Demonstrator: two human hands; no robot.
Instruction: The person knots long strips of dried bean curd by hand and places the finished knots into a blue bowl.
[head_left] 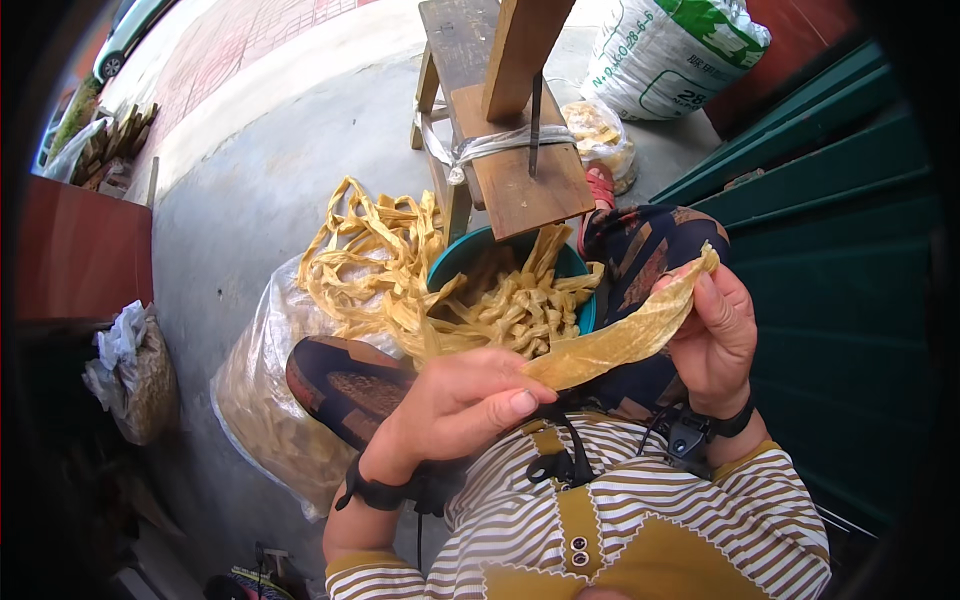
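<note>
A flat, wrinkled tan-yellow strip (622, 350) stretches between my two hands above my lap, its right end raised higher. My left hand (470, 398) grips the lower left end between thumb and fingers. On the other side, my right hand (722, 325) pinches the upper end, with the tip poking out above the fingers. Just beyond, a teal bucket (455, 258) holds many short, knotted-looking pieces of the same colour. Long loose strips (365, 255) of similar material lie heaped to the bucket's left, on a clear plastic sack (262, 375).
A wooden bench (510, 190) with an upright post and a dark rod overhangs the bucket. Behind it stand a small clear bag (600, 140) and a white-green sack (672, 60). Green metal panels (830, 250) rise close on my right. Another filled bag (140, 385) is far left.
</note>
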